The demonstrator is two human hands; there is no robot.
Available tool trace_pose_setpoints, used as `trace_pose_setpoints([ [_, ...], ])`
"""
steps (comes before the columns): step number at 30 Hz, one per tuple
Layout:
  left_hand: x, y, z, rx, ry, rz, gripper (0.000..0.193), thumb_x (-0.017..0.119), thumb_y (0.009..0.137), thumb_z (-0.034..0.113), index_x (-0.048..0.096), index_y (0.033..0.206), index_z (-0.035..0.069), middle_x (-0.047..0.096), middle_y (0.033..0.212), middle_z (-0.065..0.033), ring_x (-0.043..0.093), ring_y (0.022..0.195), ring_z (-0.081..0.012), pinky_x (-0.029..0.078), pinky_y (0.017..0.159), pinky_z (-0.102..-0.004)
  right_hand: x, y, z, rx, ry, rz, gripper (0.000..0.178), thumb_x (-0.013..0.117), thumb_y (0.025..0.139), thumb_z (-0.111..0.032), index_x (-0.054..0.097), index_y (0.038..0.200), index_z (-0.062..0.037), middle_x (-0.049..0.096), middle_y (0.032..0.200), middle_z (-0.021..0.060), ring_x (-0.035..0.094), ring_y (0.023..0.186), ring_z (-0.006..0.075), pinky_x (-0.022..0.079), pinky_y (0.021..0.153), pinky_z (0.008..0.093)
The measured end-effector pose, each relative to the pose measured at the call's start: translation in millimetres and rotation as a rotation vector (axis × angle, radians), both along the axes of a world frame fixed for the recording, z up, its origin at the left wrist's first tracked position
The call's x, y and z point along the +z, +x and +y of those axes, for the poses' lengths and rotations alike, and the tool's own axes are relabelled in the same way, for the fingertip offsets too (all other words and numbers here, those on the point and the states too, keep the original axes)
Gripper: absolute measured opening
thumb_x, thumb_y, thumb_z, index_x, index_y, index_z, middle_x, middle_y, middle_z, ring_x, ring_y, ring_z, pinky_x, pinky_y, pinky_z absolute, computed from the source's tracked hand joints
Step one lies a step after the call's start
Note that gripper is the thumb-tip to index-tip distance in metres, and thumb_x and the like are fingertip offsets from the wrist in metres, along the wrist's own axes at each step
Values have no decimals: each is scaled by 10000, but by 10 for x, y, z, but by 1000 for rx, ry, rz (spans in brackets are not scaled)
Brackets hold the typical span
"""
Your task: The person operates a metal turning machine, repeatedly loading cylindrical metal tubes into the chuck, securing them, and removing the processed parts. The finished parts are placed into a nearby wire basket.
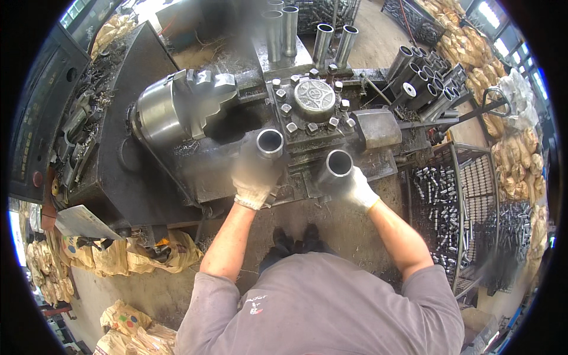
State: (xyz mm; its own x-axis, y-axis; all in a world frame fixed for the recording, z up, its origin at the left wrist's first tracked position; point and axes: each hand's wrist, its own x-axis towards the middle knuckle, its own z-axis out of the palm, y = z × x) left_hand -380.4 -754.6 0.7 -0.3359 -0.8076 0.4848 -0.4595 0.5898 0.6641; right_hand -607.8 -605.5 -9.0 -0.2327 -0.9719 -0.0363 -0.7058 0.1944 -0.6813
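Note:
My left hand (253, 184), in a whitish work glove, is closed round a short steel tube (270, 149) held upright with its open end up. A blurred patch covers part of those fingers. A second steel tube (335, 172) stands in my gloved right hand (361, 190), leaning slightly, its dark bore facing up. Both tubes are apart from each other, in front of the lathe's tool post (315, 102) with its round cap and ring of square-headed bolts. To the left is the lathe chuck (163, 112), with no tube visible in its stepped jaws.
Several steel tubes (324, 44) stand upright behind the tool post. More tubes (423, 83) are stacked at the right end of the machine. A wire crate (455, 219) of small metal parts stands at right. Metal chips (89, 127) lie at left, near sacks (136, 254).

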Motion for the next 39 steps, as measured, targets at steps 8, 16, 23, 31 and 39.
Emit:
trace_pose_setpoints([
  [8,-205,1277,-152,-117,850,1044,570,736,1041,414,571,1464,69,714,1300,-109,732,1087,-235,601,966,-380,-130,1399,-160,362,-19,147,372,750,925,-265,669,1215,-45,715,1087,234,752,972,404,617,783,524],
  [16,-407,1592,199,-216,1118,1299,866,497,982,846,626,1334,65,711,1175,-129,724,967,-307,630,831,-483,329,1346,-795,206,156,-307,418,735,927,-321,740,1167,21,791,1014,216,778,909,343,605,830,450],
  [23,79,802,376,-325,1042,1131,900,481,1044,767,471,1544,18,564,1516,-172,488,1463,-331,326,1281,-471,559,1550,-845,53,351,-481,816,938,756,-461,637,1289,79,759,1079,225,752,953,299,601,863,394],
  [31,113,642,-763,0,668,-208,454,587,1097,340,626,1425,28,685,1356,-118,666,1219,-232,526,1079,-403,1993,1110,-1091,557,-326,-286,725,871,743,-228,606,1392,-46,765,1111,220,776,1025,379,636,859,465],
  [39,-800,1549,-368,168,669,134,395,686,1035,315,732,1265,-2,739,1146,-76,645,1048,-154,528,952,-323,1487,-230,-3320,493,122,1196,583,838,791,-257,701,1333,-89,800,1133,154,800,984,327,642,823,435],
])
